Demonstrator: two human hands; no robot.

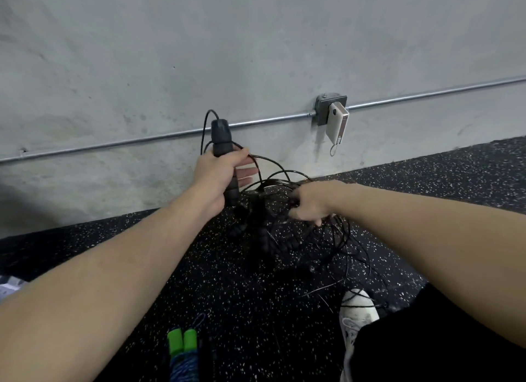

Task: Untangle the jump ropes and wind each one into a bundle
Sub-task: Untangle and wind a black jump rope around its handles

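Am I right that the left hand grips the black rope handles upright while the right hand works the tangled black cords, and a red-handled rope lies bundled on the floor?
Not quite. In the head view the bundled rope's handles are green, not red. The left hand grips the black handles; the right hand works the tangled black cords.

no readable text, labels or numbers anywhere
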